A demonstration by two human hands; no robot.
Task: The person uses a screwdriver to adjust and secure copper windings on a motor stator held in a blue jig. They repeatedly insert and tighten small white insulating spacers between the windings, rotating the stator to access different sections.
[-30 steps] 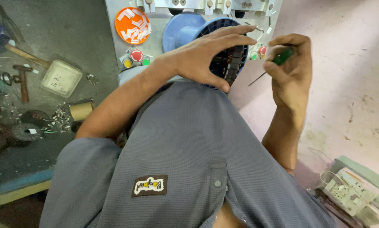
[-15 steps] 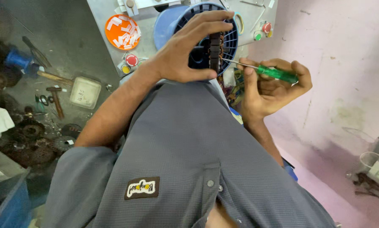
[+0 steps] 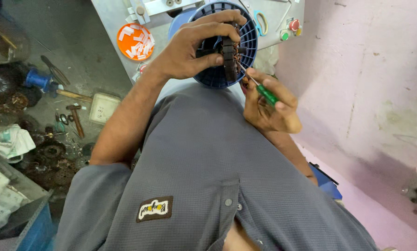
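Observation:
My left hand [image 3: 194,49] grips a dark, ring-shaped motor stator [image 3: 228,56] with copper windings, held up in front of a blue round ribbed fan cover [image 3: 250,42]. My right hand [image 3: 269,109] holds a green-handled screwdriver [image 3: 264,93]; its thin metal tip touches the stator's lower right side. Both hands are raised above my grey shirt, close together, in front of a grey metal panel [image 3: 111,23].
An orange round lid [image 3: 135,42] with white strips lies on the panel, and red, green and yellow push buttons [image 3: 289,30] sit at its right. A hammer [image 3: 76,118], a blue spool [image 3: 39,80] and metal scrap litter the floor on the left. A pink wall rises on the right.
The view has shifted so the panel sits higher. My right hand has turned the screwdriver so its tip points up into the stator. My left hand keeps its hold on the stator.

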